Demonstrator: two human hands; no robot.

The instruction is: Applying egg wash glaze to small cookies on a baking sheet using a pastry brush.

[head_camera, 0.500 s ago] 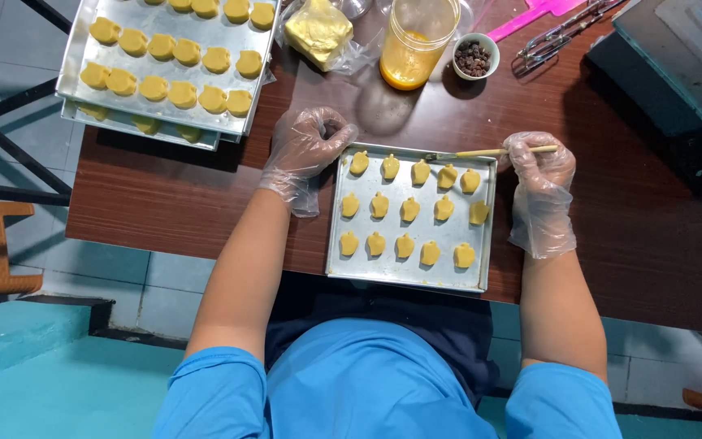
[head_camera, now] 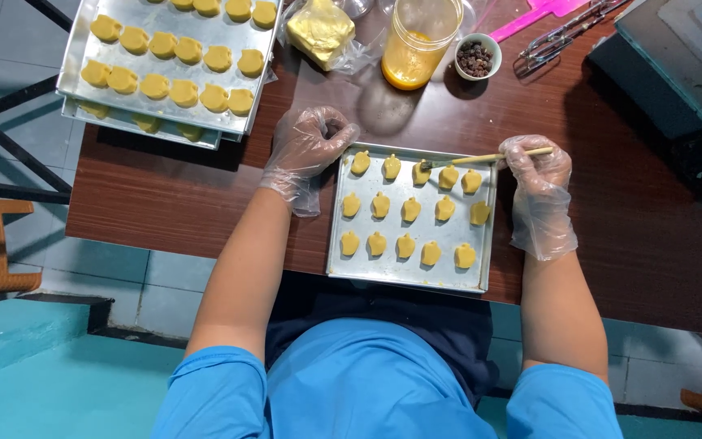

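Looking down from the head camera, I start at the far left, where two stacked trays (head_camera: 75, 77) sit at the desk (head_camera: 164, 191) corner, the top one filled with rows of yellow cookies (head_camera: 168, 61); I judge they are parked there to stay out of the working area. Next comes my left hand (head_camera: 309, 145), gloved in clear plastic, fingers curled nearly closed with nothing gripped, resting at the top left corner of the near tray (head_camera: 343, 264). It seems to steady that tray so it does not slide. The near tray lies right in front of me at the desk edge, close enough for both hands, carrying three rows of small shaped dough pieces (head_camera: 410, 210) spaced apart so none touch.

Above it, further back, a wrapped block of butter (head_camera: 321, 28), a clear jar (head_camera: 418, 41) with yellow liquid at the bottom and a small bowl (head_camera: 476, 57) of dark bits stand within reach. I cannot tell what the liquid is. A pink spatula (head_camera: 538, 15) and a whisk (head_camera: 566, 36) lie beyond them.

On the right, my right hand (head_camera: 536, 167), also gloved, is closed around a thin brush (head_camera: 485, 158) held almost level. Its tip rests on a piece in the top row, the hand staying off the tray's right rim so the glove touches no dough.
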